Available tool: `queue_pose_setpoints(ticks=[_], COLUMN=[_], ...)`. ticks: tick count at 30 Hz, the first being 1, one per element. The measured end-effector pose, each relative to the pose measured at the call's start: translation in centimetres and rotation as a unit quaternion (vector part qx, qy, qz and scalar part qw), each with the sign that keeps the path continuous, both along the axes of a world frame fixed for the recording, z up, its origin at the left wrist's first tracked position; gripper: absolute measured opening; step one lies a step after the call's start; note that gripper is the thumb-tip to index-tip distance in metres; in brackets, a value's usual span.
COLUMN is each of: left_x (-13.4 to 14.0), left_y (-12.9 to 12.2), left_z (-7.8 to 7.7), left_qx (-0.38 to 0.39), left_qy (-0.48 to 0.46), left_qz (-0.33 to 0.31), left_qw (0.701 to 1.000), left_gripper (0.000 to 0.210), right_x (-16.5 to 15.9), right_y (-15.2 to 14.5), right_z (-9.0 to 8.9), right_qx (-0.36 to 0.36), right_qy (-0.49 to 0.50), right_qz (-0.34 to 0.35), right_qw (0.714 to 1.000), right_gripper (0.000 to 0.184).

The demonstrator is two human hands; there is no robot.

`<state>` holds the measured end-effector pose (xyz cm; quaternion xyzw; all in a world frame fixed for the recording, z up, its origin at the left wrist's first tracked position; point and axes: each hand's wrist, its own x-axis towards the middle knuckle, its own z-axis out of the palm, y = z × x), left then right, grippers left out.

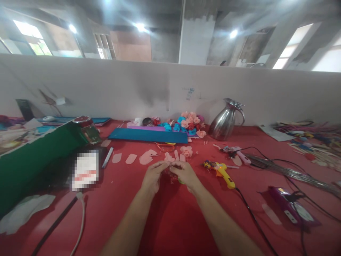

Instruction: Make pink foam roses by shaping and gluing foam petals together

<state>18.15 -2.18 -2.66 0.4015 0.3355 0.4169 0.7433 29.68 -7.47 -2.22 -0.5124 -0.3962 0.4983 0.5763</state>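
Observation:
In the head view my left hand (153, 175) and my right hand (185, 174) meet over the red table, fingertips pinched together. What they pinch is too small and blurred to name; some reddish bits show beneath the fingers. Just beyond the fingertips lie narrow pink strips (168, 156) and a pink artificial flower (187, 151). To the left of my hands, flat pink petal pieces (131, 158) rest in a loose row, with a bunch of them (147, 156) nearest my left hand. A yellow glue gun (222, 173) lies to the right of my right hand.
Behind the petals lies a long blue sheet (149, 135), with a bunch of artificial flowers (190, 122) beyond it. A steel jug (225, 121) stands at back right. Cables, thin rods (293, 171) and a purple device (291, 206) occupy the right; a green divider (45, 160) borders the left.

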Motion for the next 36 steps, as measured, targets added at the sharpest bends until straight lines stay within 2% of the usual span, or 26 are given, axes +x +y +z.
queue_pose_setpoints(ticks=[4, 9, 20, 28, 36], left_x=[-0.05, -0.17, -0.24, -0.27, -0.38], left_y=[-0.1, -0.12, 0.26, 0.09, 0.42], left_z=[0.42, 0.71, 0.46, 1.04, 0.55], left_qx=[0.0, 0.014, 0.003, 0.002, 0.022], left_qy=[0.004, -0.005, 0.003, 0.008, -0.003], left_qz=[-0.018, -0.052, -0.021, -0.013, -0.009], left_qw=[1.0, 0.999, 1.0, 1.0, 1.0], left_gripper=[0.017, 0.018, 0.016, 0.013, 0.015], right_x=[0.18, 0.46, 0.11, -0.17, -0.36], right_y=[0.03, 0.15, 0.33, 0.27, 0.19], right_z=[0.02, -0.24, -0.34, -0.08, -0.05], right_qx=[-0.007, -0.009, 0.013, 0.028, 0.059], right_qy=[0.002, 0.005, 0.003, -0.011, -0.091], right_qz=[-0.009, 0.012, 0.018, 0.025, 0.015], right_qw=[1.0, 1.0, 1.0, 0.999, 0.994], right_gripper=[0.02, 0.023, 0.02, 0.02, 0.014])
